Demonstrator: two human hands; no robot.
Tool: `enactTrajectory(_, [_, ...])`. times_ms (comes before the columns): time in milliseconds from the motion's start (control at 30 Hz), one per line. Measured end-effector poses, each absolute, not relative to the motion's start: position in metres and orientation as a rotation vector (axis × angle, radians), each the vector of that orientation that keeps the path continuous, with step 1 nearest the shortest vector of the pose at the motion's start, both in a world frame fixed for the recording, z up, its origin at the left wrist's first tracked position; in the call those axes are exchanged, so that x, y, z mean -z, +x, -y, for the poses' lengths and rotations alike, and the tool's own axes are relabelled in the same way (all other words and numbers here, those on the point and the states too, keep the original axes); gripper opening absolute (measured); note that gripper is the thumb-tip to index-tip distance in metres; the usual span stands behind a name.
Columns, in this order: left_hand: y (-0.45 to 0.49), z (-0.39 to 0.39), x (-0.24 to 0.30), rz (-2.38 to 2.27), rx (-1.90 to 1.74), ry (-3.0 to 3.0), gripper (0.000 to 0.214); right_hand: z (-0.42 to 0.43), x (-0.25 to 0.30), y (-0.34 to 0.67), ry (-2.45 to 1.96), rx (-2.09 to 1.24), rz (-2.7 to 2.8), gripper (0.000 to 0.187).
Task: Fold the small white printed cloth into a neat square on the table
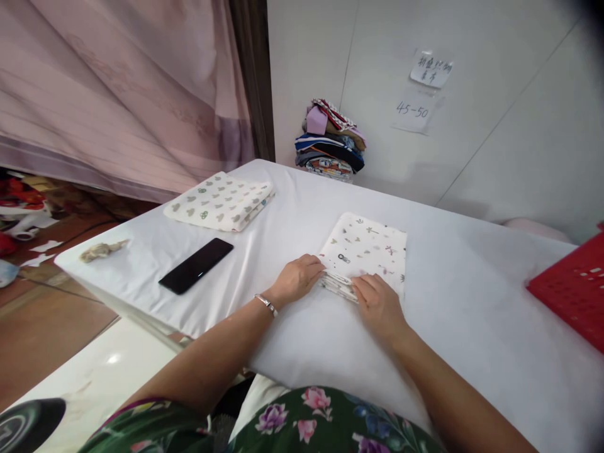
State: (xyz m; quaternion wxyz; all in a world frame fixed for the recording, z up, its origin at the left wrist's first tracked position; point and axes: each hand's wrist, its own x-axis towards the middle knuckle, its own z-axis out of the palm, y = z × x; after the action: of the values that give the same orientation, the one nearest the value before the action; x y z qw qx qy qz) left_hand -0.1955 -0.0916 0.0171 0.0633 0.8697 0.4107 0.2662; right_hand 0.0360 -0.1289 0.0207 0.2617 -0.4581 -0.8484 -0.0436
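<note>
Folded printed cloth (365, 248) lies mid-table on white table (472, 302). Left hand (298, 279) pinches its near-left corner; right hand (377, 301) presses flat on near edge. Phone (196, 265) and another folded cloth (219, 201) left, red basket (573, 290) right.

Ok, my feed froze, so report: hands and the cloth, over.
Left hand and right hand on near edge of folded printed cloth, grip unclear. Cloth flat on table. Phone well left, clear.
</note>
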Motion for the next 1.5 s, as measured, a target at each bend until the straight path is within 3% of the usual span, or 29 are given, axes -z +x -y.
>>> enactTrajectory(533, [-0.199,0.094,-0.016,-1.296,-0.765,2.676,0.025,0.134,-0.018,0.037,-1.178,0.138,2.473,0.027])
enactTrajectory(800, [-0.191,0.099,-0.021,-1.238,-0.930,2.744,0.027,0.133,-0.017,0.032,-1.217,0.097,2.404,0.026])
enactTrajectory(933, [-0.172,0.109,-0.021,-0.960,-0.815,2.887,0.039,0.133,-0.019,0.032,-1.240,-0.019,2.367,0.022])
enactTrajectory(1100, [-0.162,0.109,-0.007,-0.947,-0.721,2.958,0.039,0.132,-0.038,0.039,-1.255,-0.383,2.332,0.013])
enactTrajectory(1233, [-0.164,0.106,-0.006,-0.933,-0.760,2.970,0.037,0.115,-0.053,0.048,-1.245,-0.514,2.307,0.024])
enactTrajectory(1500, [-0.159,0.107,-0.013,-0.960,-0.921,2.979,0.026,0.055,-0.062,0.025,-1.095,-0.389,2.507,0.032])
